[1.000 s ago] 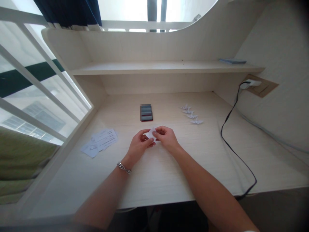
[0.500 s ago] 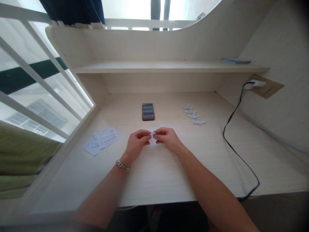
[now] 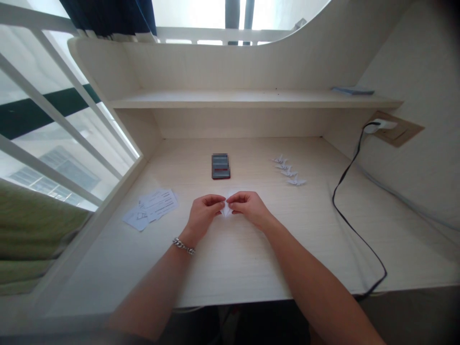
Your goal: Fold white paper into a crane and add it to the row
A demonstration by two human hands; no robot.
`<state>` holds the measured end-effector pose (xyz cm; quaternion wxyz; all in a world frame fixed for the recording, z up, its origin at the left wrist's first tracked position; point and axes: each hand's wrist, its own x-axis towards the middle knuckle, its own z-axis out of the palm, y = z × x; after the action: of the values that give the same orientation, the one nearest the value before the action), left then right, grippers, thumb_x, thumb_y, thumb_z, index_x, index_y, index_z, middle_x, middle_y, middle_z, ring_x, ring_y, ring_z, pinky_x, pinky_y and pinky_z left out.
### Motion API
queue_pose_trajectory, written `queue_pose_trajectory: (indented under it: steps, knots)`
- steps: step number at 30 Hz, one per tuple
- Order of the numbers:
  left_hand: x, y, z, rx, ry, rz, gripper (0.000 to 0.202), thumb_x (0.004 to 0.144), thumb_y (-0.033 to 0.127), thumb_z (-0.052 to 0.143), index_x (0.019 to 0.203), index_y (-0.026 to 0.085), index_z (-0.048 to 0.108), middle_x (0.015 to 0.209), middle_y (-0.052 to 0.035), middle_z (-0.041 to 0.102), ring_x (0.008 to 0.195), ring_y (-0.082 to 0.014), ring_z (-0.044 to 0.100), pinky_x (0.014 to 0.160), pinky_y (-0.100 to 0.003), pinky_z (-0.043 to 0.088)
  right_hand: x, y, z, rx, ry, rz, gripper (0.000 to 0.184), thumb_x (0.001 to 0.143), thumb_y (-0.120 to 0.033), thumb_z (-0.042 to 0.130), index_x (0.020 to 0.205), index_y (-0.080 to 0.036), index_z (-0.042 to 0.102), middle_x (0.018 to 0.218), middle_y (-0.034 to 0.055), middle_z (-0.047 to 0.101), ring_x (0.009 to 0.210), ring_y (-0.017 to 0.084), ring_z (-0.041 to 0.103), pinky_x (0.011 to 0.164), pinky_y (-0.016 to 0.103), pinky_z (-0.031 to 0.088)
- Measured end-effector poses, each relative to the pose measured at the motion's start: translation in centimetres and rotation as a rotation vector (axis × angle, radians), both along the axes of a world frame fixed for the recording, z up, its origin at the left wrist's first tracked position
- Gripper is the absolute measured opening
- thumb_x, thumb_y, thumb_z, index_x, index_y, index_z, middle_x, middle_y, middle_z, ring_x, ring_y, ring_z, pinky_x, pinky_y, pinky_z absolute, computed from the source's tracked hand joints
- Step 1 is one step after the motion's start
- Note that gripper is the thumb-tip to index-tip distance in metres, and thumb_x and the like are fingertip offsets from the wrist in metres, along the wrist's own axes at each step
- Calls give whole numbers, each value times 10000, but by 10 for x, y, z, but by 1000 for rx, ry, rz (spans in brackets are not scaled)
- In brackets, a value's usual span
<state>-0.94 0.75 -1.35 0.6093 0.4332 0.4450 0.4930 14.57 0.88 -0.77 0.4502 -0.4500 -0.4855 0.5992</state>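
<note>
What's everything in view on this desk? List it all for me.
desk: one, pale wood, under a shelf
folded paper: one, white, held at the middle
phone: one, dark, flat beyond the folded paper
small paper figures: four, white, row right of the phone
printed sheets: a few, white, left side
cable: one, black, from wall plug across the right side
bracelet: one, silver, left wrist
left hand: one, bare, pinching the paper
right hand: one, bare, pinching the paper

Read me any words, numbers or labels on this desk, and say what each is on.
Nothing can be read.
On the printed sheets, far left: lines of print, too small.
On the phone: screen blurred.
On the folded paper pinched by left hand and right hand: no print visible.
</note>
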Motion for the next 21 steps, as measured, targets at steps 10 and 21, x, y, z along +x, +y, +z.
queue_pose_trajectory:
  steps: [10, 21]
  knots:
    - [2, -1, 2, 50, 21, 14, 383, 584, 260, 739, 929, 148, 614, 699, -7, 633, 583, -91, 579, 551, -213, 463, -1, 4, -6, 59, 20, -52, 168, 582, -215, 695, 710, -154, 604, 610, -18, 605, 568, 104, 571, 535, 243, 491]
    - [4, -3, 2, 9, 82, -81, 313, 588, 253, 744, 834, 112, 610, 637, -19, 638, 571, -124, 621, 572, -237, 497, -1, 7, -7, 94, 46, -122, 283, 577, -293, 716, 745, -167, 526, 641, -19, 605, 592, 115, 583, 549, 263, 509]
